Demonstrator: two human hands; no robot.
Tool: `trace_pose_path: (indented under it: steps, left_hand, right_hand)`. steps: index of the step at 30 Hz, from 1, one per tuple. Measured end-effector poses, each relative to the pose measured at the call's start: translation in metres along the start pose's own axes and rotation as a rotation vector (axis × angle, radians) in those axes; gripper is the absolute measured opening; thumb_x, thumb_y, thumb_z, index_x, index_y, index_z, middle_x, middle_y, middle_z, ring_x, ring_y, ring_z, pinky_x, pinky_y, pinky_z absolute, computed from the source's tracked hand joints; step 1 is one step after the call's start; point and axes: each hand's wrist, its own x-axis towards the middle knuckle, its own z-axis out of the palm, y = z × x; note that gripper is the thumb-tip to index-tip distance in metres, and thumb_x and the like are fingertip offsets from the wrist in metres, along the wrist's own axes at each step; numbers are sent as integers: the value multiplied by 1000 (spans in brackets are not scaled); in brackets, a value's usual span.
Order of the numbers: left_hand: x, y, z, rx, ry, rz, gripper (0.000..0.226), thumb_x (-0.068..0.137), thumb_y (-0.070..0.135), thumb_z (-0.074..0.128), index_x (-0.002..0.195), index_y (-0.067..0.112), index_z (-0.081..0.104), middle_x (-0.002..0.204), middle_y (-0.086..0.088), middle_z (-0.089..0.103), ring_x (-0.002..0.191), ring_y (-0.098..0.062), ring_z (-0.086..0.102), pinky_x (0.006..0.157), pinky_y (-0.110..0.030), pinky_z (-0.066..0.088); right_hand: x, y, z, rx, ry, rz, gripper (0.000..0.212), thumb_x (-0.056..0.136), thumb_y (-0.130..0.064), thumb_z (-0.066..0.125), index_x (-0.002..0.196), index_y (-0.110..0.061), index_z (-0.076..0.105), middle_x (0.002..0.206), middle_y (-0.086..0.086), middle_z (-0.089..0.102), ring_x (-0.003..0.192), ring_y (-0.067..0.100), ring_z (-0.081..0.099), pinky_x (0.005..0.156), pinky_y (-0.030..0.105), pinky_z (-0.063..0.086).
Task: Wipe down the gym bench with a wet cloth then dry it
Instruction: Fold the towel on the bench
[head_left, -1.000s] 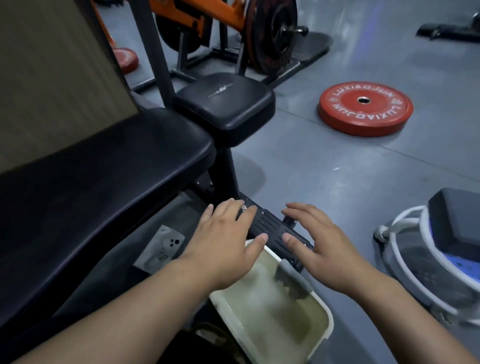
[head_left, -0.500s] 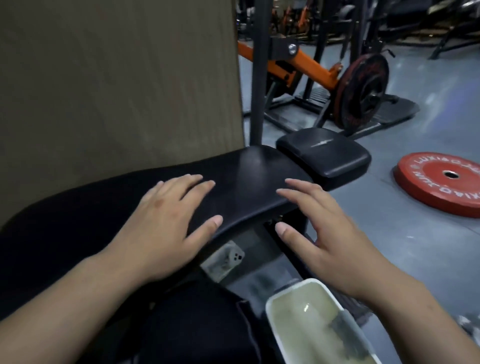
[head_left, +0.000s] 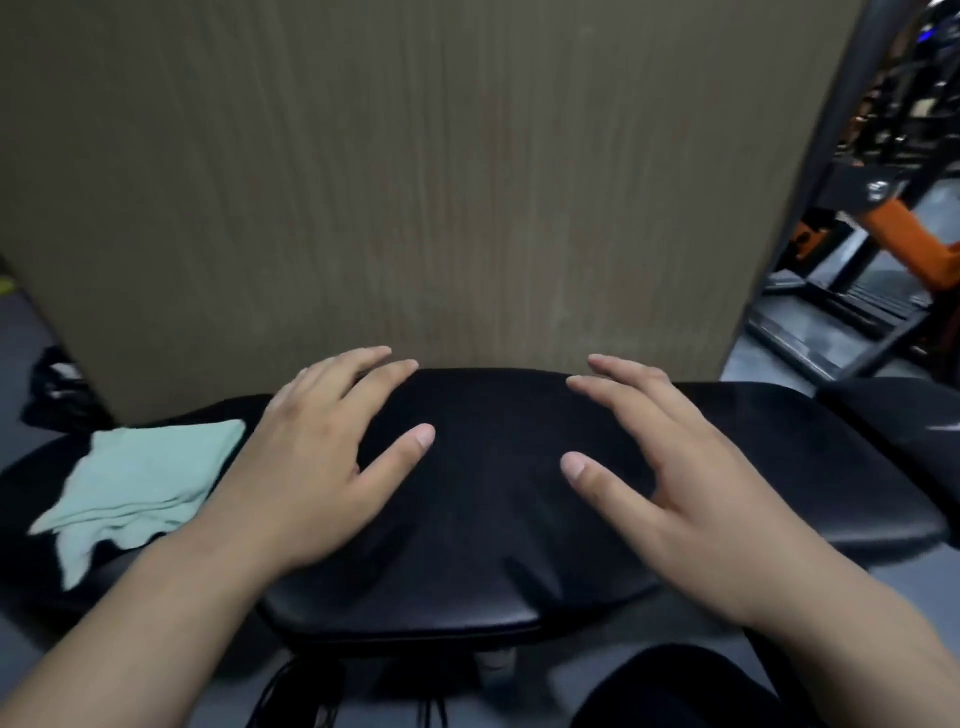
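Two bare hands hover palm-down over the black vinyl pad of a gym bench (head_left: 483, 519), fingers fanned wide and holding nothing. The left hand (head_left: 311, 467) reaches toward the pad's far edge. The right hand (head_left: 675, 483) mirrors it, with a clear stretch of pad between the two thumbs. Whether either palm presses the vinyl cannot be told.

A crumpled pale green cloth (head_left: 140, 483) lies on the left part of the bench, just beside the left wrist and gripped by neither hand. A wood-grain panel (head_left: 415, 182) stands directly behind the bench and fills most of the view. To its right rise the dark uprights and an orange arm of a weight machine (head_left: 904, 228). The small white mark on the machine's black bracket (head_left: 878, 189) is too blurred to read, and no other lettering shows. A separate black seat pad (head_left: 893, 415) adjoins the bench at the right edge. A dark bundle (head_left: 52, 389) sits on the grey floor at far left.

Half a second earlier the view faced further right. It took in the red weight plate with raised letters reading LUXIAO, spelled LUXIAOJUN in full a second ago, and a white tub of cloudy water beside the right wrist. Both have since left the frame, while the green cloth has come into it. The hands, then set near the pad's end by the seat, now sit squarely over its middle, spread as before.
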Motion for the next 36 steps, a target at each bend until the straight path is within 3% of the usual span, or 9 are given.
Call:
trace_pose_path:
  steps: [10, 13, 18, 20, 24, 31, 36]
  left_hand:
    - [-15, -89, -32, -9, 80, -86, 62, 91, 65, 39, 141, 30, 50, 145, 10, 46, 136, -11, 39, 112, -47, 36]
    - [-22, -120, -39, -4, 90, -156, 63, 90, 66, 39, 141, 31, 50, 145, 11, 46, 137, -11, 38, 113, -47, 35]
    - [-42, -167, -36, 12, 73, -276, 64, 89, 69, 36, 141, 35, 49, 146, 14, 44, 138, -10, 36, 115, -44, 32]
    - [-49, -181, -33, 21, 56, -303, 63, 89, 69, 35, 142, 38, 46, 146, 18, 41, 139, -6, 33, 116, -46, 30]
    - [-53, -206, -28, 31, 28, -347, 61, 89, 66, 37, 143, 38, 44, 146, 18, 40, 138, -1, 29, 118, -45, 26]
    - [-43, -246, -14, 4, -4, -444, 61, 90, 65, 36, 143, 36, 45, 147, 16, 41, 141, -6, 27, 119, -48, 23]
    - [-41, -275, -1, -9, -46, -505, 46, 98, 45, 45, 143, 33, 46, 150, 14, 40, 145, -6, 22, 121, -50, 17]
  right_hand:
    - [80, -81, 61, 27, -85, -125, 68, 82, -71, 39, 144, -45, 33, 152, -36, 14, 127, -23, 27, 89, -3, 29]
    - [103, -101, 79, 29, -121, -146, 69, 82, -71, 39, 146, -46, 31, 153, -36, 12, 131, -20, 25, 89, 3, 35]
    - [134, -117, 119, 25, -148, -182, 68, 86, -66, 42, 148, -43, 29, 155, -32, 12, 144, -8, 13, 107, 30, 42]
    - [137, -117, 137, 29, -187, -196, 67, 86, -66, 42, 148, -43, 29, 154, -34, 11, 142, -11, 15, 110, 29, 39]
    - [147, -117, 168, 15, -287, -155, 67, 88, -64, 44, 149, -44, 26, 155, -33, 8, 135, 1, 36, 109, 24, 37]
    - [167, -115, 208, 30, -270, -156, 66, 87, -64, 45, 148, -43, 28, 156, -30, 11, 144, -11, 5, 115, 19, 21]
    - [169, -115, 223, -22, -320, -160, 68, 86, -65, 43, 149, -45, 24, 155, -34, 4, 137, -22, -12, 108, 7, 11]
